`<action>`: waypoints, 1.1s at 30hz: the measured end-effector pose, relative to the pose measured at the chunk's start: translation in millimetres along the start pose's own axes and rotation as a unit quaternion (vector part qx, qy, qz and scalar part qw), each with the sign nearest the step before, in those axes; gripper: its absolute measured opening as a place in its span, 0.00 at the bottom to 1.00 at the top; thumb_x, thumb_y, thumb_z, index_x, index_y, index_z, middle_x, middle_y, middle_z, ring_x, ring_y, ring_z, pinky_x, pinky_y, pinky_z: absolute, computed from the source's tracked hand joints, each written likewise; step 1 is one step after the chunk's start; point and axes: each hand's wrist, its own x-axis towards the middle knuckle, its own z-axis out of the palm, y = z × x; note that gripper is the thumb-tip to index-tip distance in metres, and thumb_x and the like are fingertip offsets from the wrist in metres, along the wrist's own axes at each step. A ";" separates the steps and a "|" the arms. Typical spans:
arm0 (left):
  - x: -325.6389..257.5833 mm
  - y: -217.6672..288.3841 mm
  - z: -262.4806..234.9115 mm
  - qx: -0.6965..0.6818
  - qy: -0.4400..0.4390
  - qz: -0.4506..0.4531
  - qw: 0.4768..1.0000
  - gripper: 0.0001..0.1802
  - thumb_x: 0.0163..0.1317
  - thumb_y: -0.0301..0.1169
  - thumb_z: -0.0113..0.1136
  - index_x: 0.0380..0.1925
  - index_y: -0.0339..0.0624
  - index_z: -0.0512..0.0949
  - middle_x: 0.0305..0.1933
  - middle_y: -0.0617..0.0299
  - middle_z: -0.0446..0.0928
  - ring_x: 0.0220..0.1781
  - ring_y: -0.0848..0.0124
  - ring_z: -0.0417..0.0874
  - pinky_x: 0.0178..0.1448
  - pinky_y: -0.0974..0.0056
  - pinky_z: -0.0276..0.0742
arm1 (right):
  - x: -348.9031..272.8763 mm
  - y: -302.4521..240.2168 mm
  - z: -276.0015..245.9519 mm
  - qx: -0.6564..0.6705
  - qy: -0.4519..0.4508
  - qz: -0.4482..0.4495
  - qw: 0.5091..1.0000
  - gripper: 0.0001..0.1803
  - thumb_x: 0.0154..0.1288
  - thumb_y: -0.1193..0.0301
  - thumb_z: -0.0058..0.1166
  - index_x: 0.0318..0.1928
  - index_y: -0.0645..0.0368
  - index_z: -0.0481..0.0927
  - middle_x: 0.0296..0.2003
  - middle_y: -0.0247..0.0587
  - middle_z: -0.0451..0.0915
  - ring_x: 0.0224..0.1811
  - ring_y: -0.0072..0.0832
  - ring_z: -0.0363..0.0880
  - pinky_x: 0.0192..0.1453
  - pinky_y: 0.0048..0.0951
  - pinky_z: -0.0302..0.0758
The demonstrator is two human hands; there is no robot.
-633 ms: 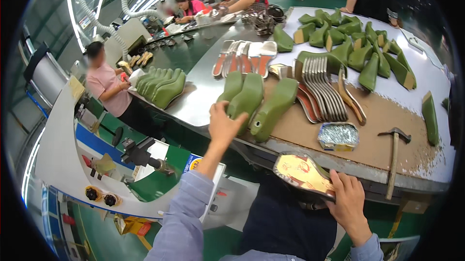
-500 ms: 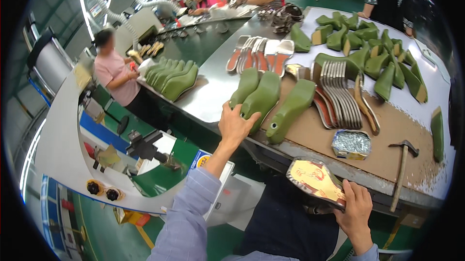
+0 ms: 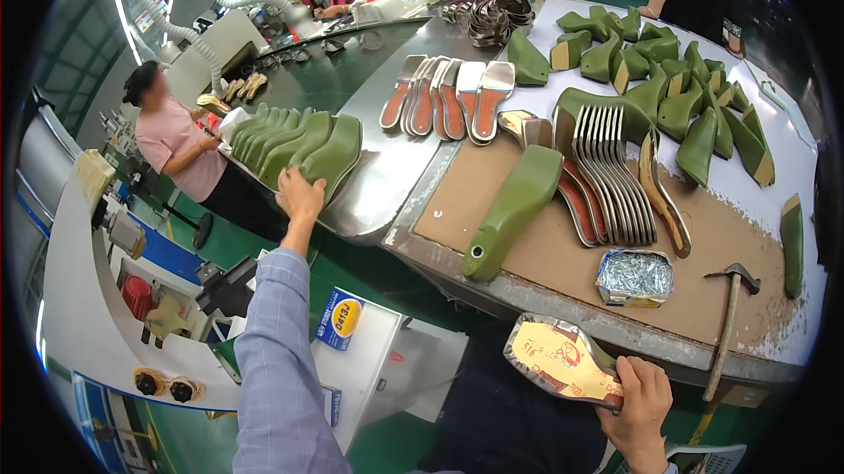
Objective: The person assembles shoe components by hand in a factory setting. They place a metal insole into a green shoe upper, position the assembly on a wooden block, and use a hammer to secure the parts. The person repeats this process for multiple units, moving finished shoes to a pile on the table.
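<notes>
My left hand [image 3: 301,195] is at the near end of a row of green shoe lasts [image 3: 272,147] standing side by side on the metal table. Its fingers are curled at the heel of the nearest green shoe last [image 3: 336,156]; the exact grip is partly hidden. Low over my lap, my right hand [image 3: 640,404] grips another shoe last [image 3: 554,358] by one end. That one is turned bottom up, showing a yellowish printed insole with a dark gathered edge round it. A single green shoe last [image 3: 519,210] lies on the brown board in front of me.
Insoles with metallic edges [image 3: 611,175] stand stacked beside a box of small nails [image 3: 635,276]. A hammer [image 3: 730,316] lies at the right edge. Loose green lasts [image 3: 694,113] are heaped farther back. A person in pink [image 3: 180,135] stands at left; a white machine [image 3: 110,316] curves below.
My left hand has moved left from the brown board to the row, and two green lasts it held there now stand at the row's near end. My right hand keeps its hold.
</notes>
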 end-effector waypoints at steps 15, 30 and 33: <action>-104.4 127.4 -90.5 -0.231 -0.200 0.195 0.932 0.26 0.54 0.41 0.75 0.50 0.40 0.82 0.43 0.43 0.86 0.49 0.45 0.87 0.53 0.47 0.81 | -6.6 -2.0 2.7 0.009 0.035 0.003 0.999 0.42 0.38 0.74 0.75 0.60 0.62 0.75 0.49 0.52 0.79 0.46 0.52 0.79 0.50 0.47 0.76; -276.7 184.2 -190.9 -0.687 -0.351 0.168 0.613 0.53 0.62 0.46 0.72 0.79 0.41 0.52 0.76 0.44 0.63 0.75 0.54 0.69 0.73 0.53 0.70 | 1.6 -13.3 -5.4 0.028 0.076 0.074 0.994 0.39 0.38 0.71 0.79 0.55 0.60 0.77 0.45 0.52 0.79 0.45 0.53 0.81 0.47 0.46 0.79; -319.8 237.3 -215.6 -0.638 -0.267 0.227 0.685 0.65 0.48 0.40 0.85 0.78 0.36 0.50 0.77 0.42 0.59 0.78 0.54 0.64 0.75 0.52 0.65 | 20.3 -31.8 -17.3 0.054 0.079 0.104 0.990 0.38 0.42 0.72 0.79 0.57 0.61 0.77 0.47 0.55 0.78 0.44 0.53 0.82 0.47 0.44 0.80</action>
